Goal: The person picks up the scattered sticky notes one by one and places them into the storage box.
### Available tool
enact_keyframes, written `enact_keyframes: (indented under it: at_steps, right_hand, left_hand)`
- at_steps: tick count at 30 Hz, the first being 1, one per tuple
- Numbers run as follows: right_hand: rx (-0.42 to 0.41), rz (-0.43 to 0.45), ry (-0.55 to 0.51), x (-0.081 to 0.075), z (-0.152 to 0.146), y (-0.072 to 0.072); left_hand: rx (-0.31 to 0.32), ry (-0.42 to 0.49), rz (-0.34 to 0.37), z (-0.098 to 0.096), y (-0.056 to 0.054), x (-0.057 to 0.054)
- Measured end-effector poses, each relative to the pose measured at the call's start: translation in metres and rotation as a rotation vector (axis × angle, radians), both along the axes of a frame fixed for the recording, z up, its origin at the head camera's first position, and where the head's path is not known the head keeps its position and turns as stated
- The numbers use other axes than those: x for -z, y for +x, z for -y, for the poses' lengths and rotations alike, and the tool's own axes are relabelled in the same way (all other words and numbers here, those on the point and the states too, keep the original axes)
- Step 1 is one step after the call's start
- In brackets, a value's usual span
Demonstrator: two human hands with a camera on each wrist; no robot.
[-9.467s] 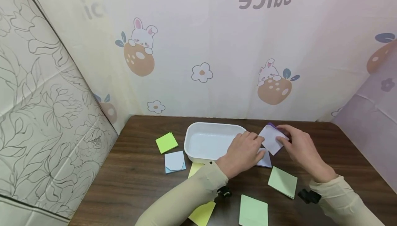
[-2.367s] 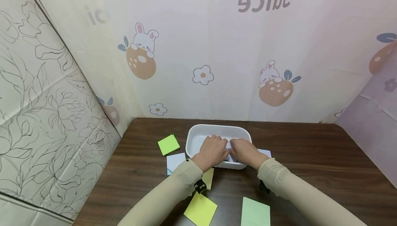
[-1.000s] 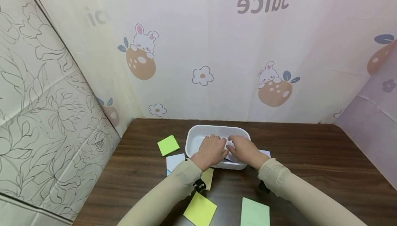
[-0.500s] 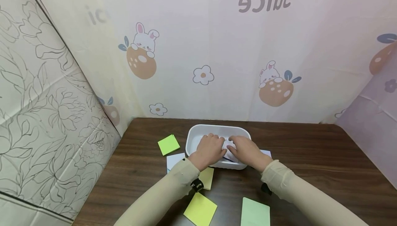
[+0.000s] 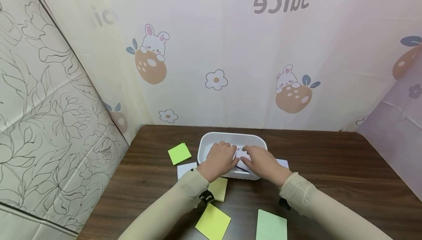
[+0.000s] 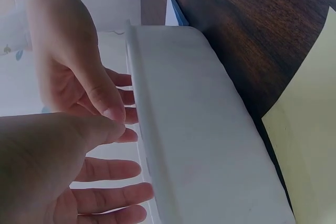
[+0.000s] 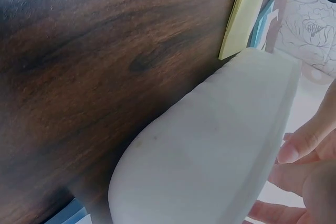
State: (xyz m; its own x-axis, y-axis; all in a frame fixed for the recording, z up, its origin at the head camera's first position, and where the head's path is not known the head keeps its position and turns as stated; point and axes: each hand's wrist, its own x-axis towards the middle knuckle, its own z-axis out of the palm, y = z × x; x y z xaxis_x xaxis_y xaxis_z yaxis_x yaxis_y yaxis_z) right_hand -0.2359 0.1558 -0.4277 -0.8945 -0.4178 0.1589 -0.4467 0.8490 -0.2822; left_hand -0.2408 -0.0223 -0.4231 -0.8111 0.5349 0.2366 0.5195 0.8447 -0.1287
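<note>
A white rectangular tray [image 5: 211, 137] stands at the back of the table, with both hands reaching into it. Between the hands lies a pale sticky note pad [image 5: 243, 162] with a purple edge, tilted inside the tray. My right hand [image 5: 262, 161] holds its right side, thumb in front and fingers curled behind. My left hand [image 5: 219, 159] has its thumb and bent fingers at the pad's left side. In the left wrist view the tray's wall [image 6: 194, 124] hides the pad and some fingertips. The right wrist view also shows the tray's outer wall [image 7: 199, 145].
Lime notes [image 5: 179, 154] and a pale blue pad [image 5: 187, 169] lie left of the tray. A pale yellow pad [image 5: 218, 188], a bright yellow pad [image 5: 213, 222] and a light green pad [image 5: 271, 225] lie in front. A lilac pad [image 5: 283, 163] sits at the tray's right.
Earlier the hands held the purple-edged pad right of the tray; now it is inside. A light green pad has left the right side. Lately both hands and the pad shift slightly left.
</note>
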Motion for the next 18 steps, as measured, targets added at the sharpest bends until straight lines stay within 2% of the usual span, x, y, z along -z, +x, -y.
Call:
enact_keyframes:
  at_steps: [10, 15, 18]
  right_hand:
    - [-0.031, -0.041, 0.003, -0.004, 0.004, 0.005]
    - [-0.036, -0.026, 0.004, -0.007, 0.008, 0.007]
    - [-0.027, -0.011, 0.003, -0.008, 0.011, 0.008]
  left_hand:
    - [-0.004, 0.007, 0.011, 0.007, 0.000, -0.003]
    - [0.004, 0.034, -0.021, 0.012, 0.000, -0.006]
    - [0.001, 0.046, -0.010, 0.016, 0.000, -0.007]
